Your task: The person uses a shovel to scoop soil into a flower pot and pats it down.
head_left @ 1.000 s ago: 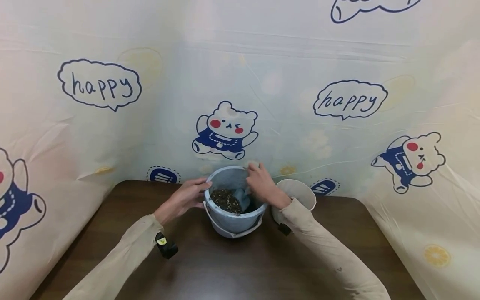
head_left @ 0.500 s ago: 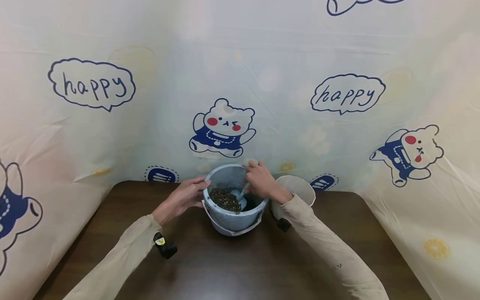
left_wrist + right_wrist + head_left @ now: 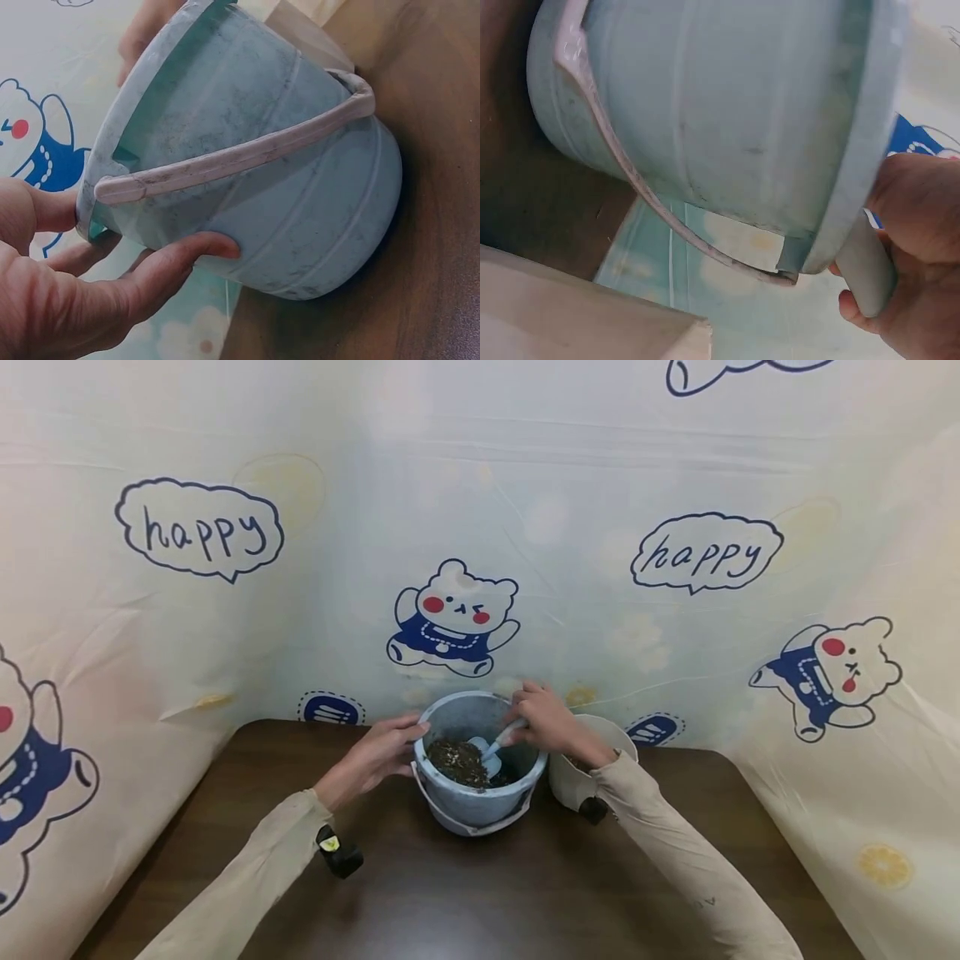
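A light blue bucket (image 3: 474,803) holds dark, flecked soil (image 3: 459,763), heaped toward its left side. My left hand (image 3: 378,750) grips the bucket's left rim. In the left wrist view the thumb lies at the rim and the fingers (image 3: 187,255) reach along the outer wall. Over the right rim, my right hand (image 3: 546,717) holds a small blue shovel (image 3: 492,763) by its handle, the blade down inside the bucket beside the soil heap. The right wrist view shows the pale handle end (image 3: 868,270) within the curled fingers.
Just right of the bucket stands a cream pot (image 3: 573,783) with some dark soil inside, partly hidden by the right forearm. The bucket's pinkish-white carrying handle (image 3: 247,157) hangs down its outside. A printed cloth (image 3: 585,527) rises behind the brown table (image 3: 450,893).
The right hand has shifted slightly right, and more of the shovel's blade and handle shows beside the soil. The left hand stays on the rim. The whole view sways a little.
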A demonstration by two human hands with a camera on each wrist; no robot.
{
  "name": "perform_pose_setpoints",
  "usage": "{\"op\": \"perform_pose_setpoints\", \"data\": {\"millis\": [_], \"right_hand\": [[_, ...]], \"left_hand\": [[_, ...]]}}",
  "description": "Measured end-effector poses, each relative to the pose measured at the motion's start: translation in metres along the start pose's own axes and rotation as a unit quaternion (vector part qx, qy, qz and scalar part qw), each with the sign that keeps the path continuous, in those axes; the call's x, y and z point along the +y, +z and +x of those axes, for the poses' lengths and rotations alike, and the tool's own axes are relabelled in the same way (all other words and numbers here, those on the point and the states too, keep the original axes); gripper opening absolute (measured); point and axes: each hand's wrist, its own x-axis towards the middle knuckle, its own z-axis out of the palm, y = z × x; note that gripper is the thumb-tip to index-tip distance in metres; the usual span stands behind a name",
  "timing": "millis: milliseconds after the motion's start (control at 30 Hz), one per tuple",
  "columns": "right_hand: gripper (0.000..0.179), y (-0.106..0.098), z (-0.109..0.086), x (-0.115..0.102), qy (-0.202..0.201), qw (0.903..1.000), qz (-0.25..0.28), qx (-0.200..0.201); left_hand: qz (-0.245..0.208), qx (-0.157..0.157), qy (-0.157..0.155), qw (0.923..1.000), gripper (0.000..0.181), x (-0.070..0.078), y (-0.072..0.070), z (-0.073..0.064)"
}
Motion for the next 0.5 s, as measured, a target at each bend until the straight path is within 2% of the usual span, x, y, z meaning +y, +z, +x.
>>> {"op": "perform_pose_setpoints", "data": {"millis": [133,267,367,500], "right_hand": [[0.028,-0.004,-0.003,-0.004,0.001,0.9996,0.02,-0.019],[0.022,-0.005,-0.005,-0.012,-0.006,0.9993,-0.007,-0.036],[0.018,-0.002,-0.007,-0.012,-0.026,0.9994,-0.011,-0.022],[0.016,0.002,-0.012,-0.009,-0.046,0.9988,0.02,-0.001]], "left_hand": [[0.008,-0.001,0.003,1.0,0.054,0.001,0.0,-0.002],[0.01,-0.003,0.004,0.9999,0.055,0.001,0.001,-0.005],[0.008,-0.003,0.005,0.9999,0.055,0.001,0.002,-0.005],[0.007,-0.002,0.006,1.0,0.055,0.0,0.002,-0.004]]}}
